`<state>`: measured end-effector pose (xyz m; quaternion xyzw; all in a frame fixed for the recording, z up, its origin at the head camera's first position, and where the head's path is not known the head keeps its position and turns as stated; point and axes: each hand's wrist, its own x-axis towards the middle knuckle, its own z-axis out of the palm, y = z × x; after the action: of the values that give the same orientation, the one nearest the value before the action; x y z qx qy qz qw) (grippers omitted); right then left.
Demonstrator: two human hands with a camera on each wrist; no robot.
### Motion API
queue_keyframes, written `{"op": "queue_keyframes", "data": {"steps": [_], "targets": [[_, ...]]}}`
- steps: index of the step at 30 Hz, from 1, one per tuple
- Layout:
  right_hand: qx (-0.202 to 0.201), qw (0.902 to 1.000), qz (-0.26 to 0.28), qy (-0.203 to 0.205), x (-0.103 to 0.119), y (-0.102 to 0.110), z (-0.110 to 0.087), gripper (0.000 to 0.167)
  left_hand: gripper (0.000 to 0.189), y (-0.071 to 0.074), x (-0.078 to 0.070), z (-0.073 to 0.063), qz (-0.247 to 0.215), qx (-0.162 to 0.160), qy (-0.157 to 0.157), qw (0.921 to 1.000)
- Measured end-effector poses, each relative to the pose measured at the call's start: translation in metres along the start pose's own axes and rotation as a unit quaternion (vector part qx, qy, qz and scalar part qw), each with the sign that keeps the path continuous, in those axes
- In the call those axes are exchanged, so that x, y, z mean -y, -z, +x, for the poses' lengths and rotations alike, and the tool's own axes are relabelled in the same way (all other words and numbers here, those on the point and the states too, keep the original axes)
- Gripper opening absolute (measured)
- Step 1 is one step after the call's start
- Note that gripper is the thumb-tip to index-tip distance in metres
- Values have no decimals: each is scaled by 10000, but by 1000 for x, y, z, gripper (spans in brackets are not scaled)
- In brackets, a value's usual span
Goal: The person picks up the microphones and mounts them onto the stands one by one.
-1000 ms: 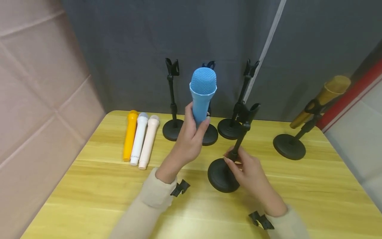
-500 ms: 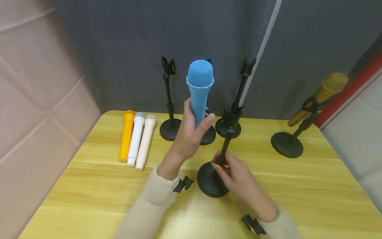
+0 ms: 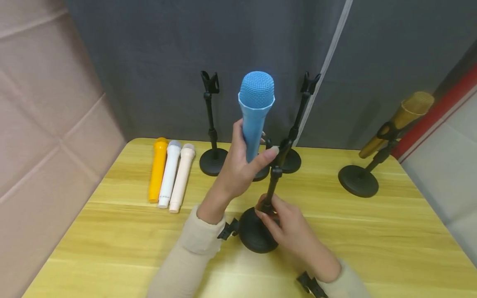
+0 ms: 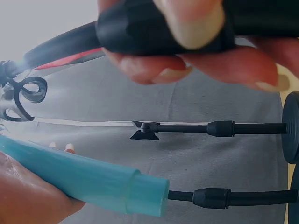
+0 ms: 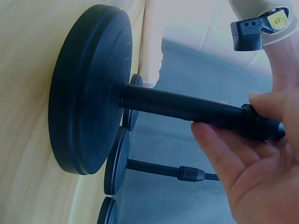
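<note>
The blue mic is plastic, with a dimpled round head above a faceted collar and a smooth handle that tapers to a narrower end cap. It is held head up, just beyond and to the left of the top of the near stand, in front of the grey cloth. The near stand is black, with a thick disc base, a tubular pole, a ribbed sleeve and a curved, forked clip; it leans, and whether its base touches the wood-grain worktop is hard to tell.

The left hand is partly closed, its fingers wrapped round the handle of the blue mic, its thumb reaching out beside the clip. The right hand is nearly closed, pinching the near stand low on its pole between thumb and fingers.

Left of the near stand lie a glossy yellow mic, a white mic and a pale pink mic. Three matching stands rise beyond it; well to its right, a gold mic slants in another stand.

The white mic bears tiny marks near its tail, and the left cuff's black clasp a yellow label; neither is legible.
</note>
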<state>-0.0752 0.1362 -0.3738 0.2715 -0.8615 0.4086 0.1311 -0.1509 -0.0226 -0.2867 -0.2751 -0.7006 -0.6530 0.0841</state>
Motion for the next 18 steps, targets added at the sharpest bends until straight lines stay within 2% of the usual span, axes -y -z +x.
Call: {"op": "queue_keyframes", "data": {"steps": [6,18], "targets": [[11,10000,16,16,0,-1,-1,25,111,-1,-3,-2,-156,248,14,9996],[49,9998,9,190,-3,0,0,25,106,-7,-2,-3,-393,510,-14,9979]]}}
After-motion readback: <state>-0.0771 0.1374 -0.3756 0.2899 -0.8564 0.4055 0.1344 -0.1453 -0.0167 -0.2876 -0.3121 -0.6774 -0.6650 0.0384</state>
